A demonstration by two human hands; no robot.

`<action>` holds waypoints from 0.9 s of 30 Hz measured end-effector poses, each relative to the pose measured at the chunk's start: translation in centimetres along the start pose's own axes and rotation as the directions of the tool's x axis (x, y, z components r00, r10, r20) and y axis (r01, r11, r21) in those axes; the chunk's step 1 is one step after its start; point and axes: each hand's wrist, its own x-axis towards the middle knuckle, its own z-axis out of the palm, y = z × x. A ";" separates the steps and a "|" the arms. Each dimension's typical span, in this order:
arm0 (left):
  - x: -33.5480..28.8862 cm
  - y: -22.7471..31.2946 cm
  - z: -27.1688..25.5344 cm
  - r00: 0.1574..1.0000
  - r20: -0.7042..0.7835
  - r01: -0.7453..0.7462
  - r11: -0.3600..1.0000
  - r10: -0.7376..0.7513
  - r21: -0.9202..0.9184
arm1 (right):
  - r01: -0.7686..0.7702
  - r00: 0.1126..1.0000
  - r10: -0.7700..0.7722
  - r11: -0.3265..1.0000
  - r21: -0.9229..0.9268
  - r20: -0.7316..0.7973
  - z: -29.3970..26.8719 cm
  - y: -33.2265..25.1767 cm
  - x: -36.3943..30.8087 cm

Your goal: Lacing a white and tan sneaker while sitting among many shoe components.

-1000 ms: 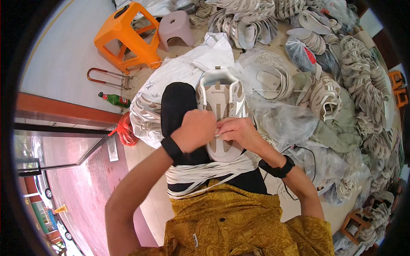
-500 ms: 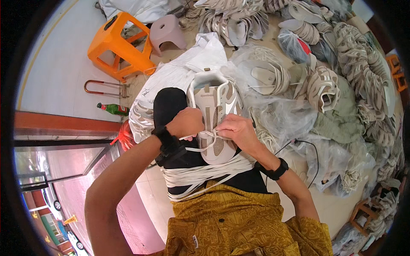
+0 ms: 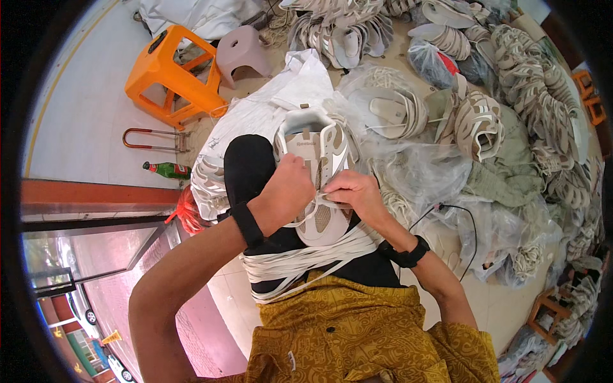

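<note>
At the far left I see a green bottle point(image 3: 167, 170) lying by the wall, and next to it an orange stool point(image 3: 145, 71). Then comes the left hand point(image 3: 286, 196), curled over one side of the shoe; its fingertips are hidden from my camera, so I cannot tell if they pinch something or only press. In the middle, the beige-and-white shoe point(image 3: 336, 156) rests on the thighs, in black cloth, with its toe toward the body. A white lace point(image 3: 317, 208) crosses it low, near the toe. Below, many loose laces point(image 3: 306, 263) lie across the thighs. The right hand point(image 3: 357, 190) is at the other side — its thumb and forefinger are pinched together on the lace.

I judge the lacing to be at an early stage: the lace is at the lowest part, while the upper holes I can see on the right side look bare, so most of them are left. Farther right, there is a large pile of similar shoes point(image 3: 533, 96) — whether these are laced, I cannot tell.
</note>
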 end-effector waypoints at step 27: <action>2.9 1.3 0.8 0.811 0.143 0.416 0.388 -0.568 -0.823 | 0.352 0.857 -0.514 0.564 -0.747 0.015 -0.3 0.5 0.9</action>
